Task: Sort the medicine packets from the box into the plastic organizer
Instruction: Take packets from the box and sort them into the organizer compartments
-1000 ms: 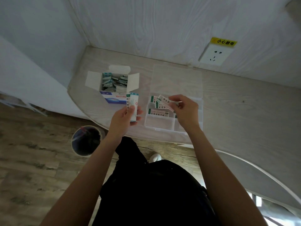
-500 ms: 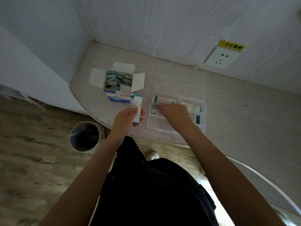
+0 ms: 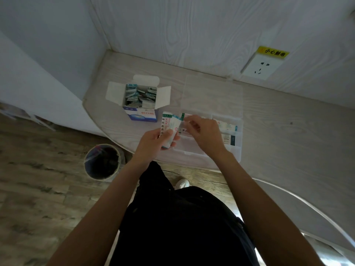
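Head view, looking down at a pale wood-grain counter point(image 3: 278, 120) set in a corner.

Open cardboard box point(image 3: 141, 100) sits toward the back left of the counter, all four flaps splayed out, blue-and-white front panel facing the person. Inside: a loose jumble of small medicine packets point(image 3: 140, 96), teal, white and dark, filling most of the box.

Just right of the box lies the clear plastic organizer point(image 3: 236, 150), its transparent lid point(image 3: 213, 95) folded open flat behind it. Compartments hold several packets already: a white one with a green end in the back-left cell point(image 3: 187, 115), pale ones with teal and dark ends in the right-hand cells point(image 3: 227, 129). Front row cells look bare, though the hands cover part of them, so hard to be sure.

Left hand point(image 3: 153, 143) grips a small stack of packets point(image 3: 170, 129), thumb on top, fingers curled beneath, held upright just left of the organizer's near-left corner. Right hand point(image 3: 203, 133) is over the organizer's left cells, fingers bent and reaching to the top edge of that stack; blur makes it unclear whether they actually pinch a packet or only touch it.

Wall socket point(image 3: 261, 67) with a yellow warning label point(image 3: 272, 52) above it on the back wall. Round waste bin point(image 3: 102, 162) on the wood floor below the counter, left of the person's dark trousers point(image 3: 184, 223); a white shoe point(image 3: 182, 183) shows.
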`<state>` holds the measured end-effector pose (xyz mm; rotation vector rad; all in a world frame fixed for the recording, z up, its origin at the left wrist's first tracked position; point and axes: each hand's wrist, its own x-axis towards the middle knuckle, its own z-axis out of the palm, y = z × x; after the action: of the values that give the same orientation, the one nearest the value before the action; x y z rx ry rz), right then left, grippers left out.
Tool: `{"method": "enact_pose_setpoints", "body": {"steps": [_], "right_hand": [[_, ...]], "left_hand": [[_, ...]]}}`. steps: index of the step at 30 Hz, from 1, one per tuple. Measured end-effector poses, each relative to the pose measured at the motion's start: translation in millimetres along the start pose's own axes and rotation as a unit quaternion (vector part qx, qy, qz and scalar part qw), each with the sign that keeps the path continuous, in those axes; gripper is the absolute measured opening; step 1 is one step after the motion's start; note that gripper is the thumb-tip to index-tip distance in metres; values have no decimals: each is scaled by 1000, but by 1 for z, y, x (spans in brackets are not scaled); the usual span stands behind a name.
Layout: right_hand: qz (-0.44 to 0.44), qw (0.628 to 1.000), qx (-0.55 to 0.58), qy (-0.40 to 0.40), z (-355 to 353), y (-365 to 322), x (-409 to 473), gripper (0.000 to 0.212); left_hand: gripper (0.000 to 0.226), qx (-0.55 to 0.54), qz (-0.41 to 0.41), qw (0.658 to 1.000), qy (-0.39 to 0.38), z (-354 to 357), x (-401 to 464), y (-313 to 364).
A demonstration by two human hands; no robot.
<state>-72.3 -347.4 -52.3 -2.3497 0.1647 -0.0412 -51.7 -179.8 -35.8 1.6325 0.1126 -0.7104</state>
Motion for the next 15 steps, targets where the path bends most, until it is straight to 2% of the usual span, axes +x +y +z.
{"method": "enact_pose_setpoints", "body": {"steps": [2,4,7,9,12,14,15], "right_hand": [[106,974,200,-1,-4,-10,-8,27],[129,963,235,-16,-5,-12,-16,38],[155,951,267,21,-11,-6,-27,31],[180,937,289,77,-23,5,-35,23],[234,898,295,228,-49,36,-42,15],[266,878,253,308,-64,56,-42,14],[271,880,220,321,-68,62,-39,13]], "left_hand": [[16,42,13,998,-37,1,-2,0],[18,59,20,995,-79,5,-4,1],[26,53,-1,994,-96,15,-3,2],[27,38,-16,997,-70,21,-1,2],[31,42,10,998,-37,25,4,0],[30,58,20,998,-14,26,11,-2],[28,67,20,998,-2,26,14,-3]]}}
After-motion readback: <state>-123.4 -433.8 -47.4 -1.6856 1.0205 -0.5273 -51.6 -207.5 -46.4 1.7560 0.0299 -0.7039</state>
